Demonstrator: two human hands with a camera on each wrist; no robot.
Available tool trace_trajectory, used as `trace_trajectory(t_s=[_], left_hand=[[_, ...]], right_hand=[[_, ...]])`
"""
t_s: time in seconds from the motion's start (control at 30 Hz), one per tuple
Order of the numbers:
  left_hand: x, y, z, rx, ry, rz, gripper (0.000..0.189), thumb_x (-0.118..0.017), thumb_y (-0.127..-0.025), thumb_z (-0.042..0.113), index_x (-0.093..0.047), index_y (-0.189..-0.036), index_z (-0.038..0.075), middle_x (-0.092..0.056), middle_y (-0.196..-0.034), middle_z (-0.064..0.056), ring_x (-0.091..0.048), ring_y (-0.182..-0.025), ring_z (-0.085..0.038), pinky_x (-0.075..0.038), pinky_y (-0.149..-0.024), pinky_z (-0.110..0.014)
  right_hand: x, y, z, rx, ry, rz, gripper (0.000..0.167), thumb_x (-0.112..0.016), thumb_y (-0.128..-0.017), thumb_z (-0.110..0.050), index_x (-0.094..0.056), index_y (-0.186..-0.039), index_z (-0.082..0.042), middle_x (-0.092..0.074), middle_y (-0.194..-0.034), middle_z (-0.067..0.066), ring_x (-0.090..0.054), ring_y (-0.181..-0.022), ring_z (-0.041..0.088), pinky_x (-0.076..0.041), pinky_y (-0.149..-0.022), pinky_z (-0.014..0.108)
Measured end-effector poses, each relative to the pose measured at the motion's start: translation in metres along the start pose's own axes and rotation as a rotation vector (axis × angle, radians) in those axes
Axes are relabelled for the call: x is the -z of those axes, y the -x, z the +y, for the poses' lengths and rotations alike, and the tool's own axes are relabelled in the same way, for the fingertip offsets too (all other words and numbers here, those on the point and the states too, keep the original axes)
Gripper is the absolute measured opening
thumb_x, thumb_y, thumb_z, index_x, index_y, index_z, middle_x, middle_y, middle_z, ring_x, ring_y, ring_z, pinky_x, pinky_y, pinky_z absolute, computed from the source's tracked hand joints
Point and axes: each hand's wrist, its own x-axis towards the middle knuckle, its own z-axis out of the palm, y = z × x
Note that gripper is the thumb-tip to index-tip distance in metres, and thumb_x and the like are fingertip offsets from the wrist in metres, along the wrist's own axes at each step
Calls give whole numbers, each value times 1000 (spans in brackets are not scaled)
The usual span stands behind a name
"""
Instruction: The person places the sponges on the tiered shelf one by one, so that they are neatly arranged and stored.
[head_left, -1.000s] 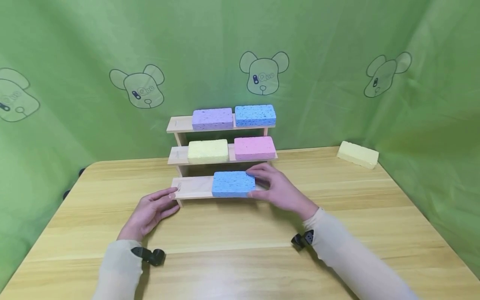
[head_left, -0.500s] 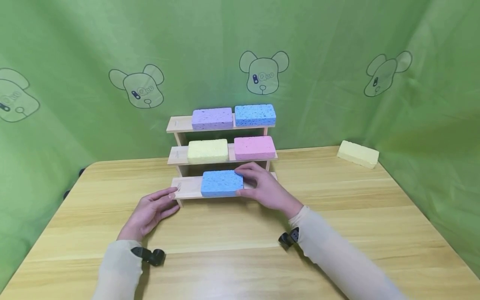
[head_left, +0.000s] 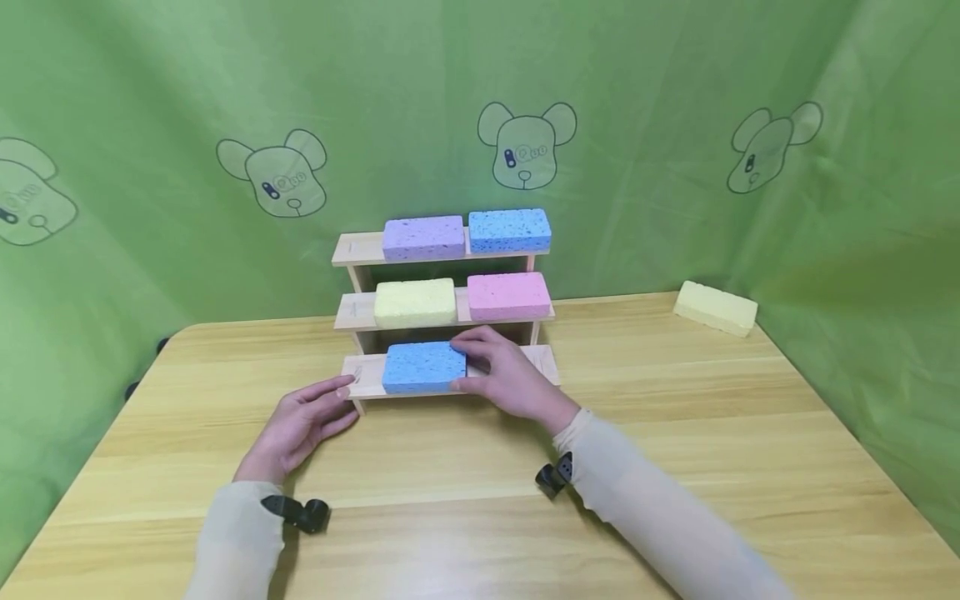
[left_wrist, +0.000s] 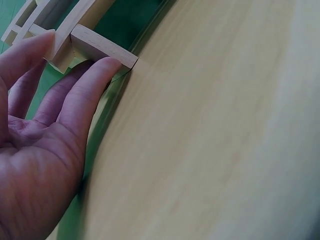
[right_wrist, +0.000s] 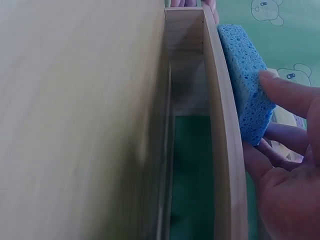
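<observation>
A three-step wooden rack (head_left: 540, 358) stands on the table, with sponges on its steps. On the lowest step, my right hand (head_left: 510, 379) grips a blue sponge (head_left: 423, 365) by its right end. The right wrist view shows the thumb and fingers spread around the near end of this blue sponge (right_wrist: 242, 75), which sits along the step's front edge. My left hand (head_left: 300, 425) holds the left end of the lowest step. Up close in the left wrist view, the fingertips of my left hand (left_wrist: 55, 130) touch the step's end and its leg (left_wrist: 105, 47).
Yellow (head_left: 415, 302) and pink (head_left: 508, 295) sponges lie on the middle step. Purple (head_left: 423, 237) and blue (head_left: 510, 230) sponges sit on the top step. Another yellow sponge (head_left: 716, 308) lies at the table's back right, by the green curtain (head_left: 637, 208).
My right hand has moved left along the lowest step, and the blue sponge has shifted left with it. The left hand has stayed at the rack's left end.
</observation>
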Motion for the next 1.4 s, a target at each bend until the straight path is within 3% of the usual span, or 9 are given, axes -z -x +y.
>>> trace_trajectory(t_s=[0.47,0.7,0.87,1.17,1.27,1.4], left_hand=[[0,1,1,7,-4,-3,22,-62,-95,2,-71,-113,10,-27,-152,-18,-61,-111,-22,-49,-102,-42],[-1,0,0,1,-11,-3,21,-61,-96,1,-72,-112,10,-29,-151,-19,-61,-111,-22,-49,-102,-42],[-1,1,0,-26,-47,3,23,-61,-95,1,-72,-114,9,-30,-151,-23,-61,-112,-21,-48,-103,-40],[-10,-4,2,-59,-100,3,44,-55,-97,-2,-44,-139,-11,-29,-152,-20,-55,-119,-18,-43,-108,-35],[-13,-6,2,-63,-90,23,40,-56,-96,-3,-51,-135,-8,-33,-149,-20,-58,-115,-18,-45,-106,-35],[-13,-5,1,-63,-75,67,25,-62,-94,-2,-68,-117,4,-40,-143,-19,-61,-110,-18,-49,-102,-36]], right_hand=[[-7,-7,-3,-10,38,-38,64,-80,-85,-27,-54,-139,-6,-48,-141,5,-43,-131,24,-33,-115,36],[2,1,4,30,25,-19,67,-79,-84,-35,-54,-140,-7,-45,-145,5,-44,-131,24,-35,-114,39],[16,12,9,41,-36,4,59,-76,-88,-31,-56,-137,-6,-48,-141,5,-50,-126,22,-41,-110,34],[35,28,14,24,-47,24,46,-65,-96,-34,-60,-132,-6,-51,-137,1,-48,-126,20,-39,-111,36],[43,33,16,31,-8,15,43,-63,-97,-33,-60,-132,-7,-50,-138,2,-47,-127,21,-37,-112,39],[55,38,20,39,37,-8,43,-62,-98,-31,-58,-134,-8,-51,-139,4,-44,-130,23,-34,-114,44]])
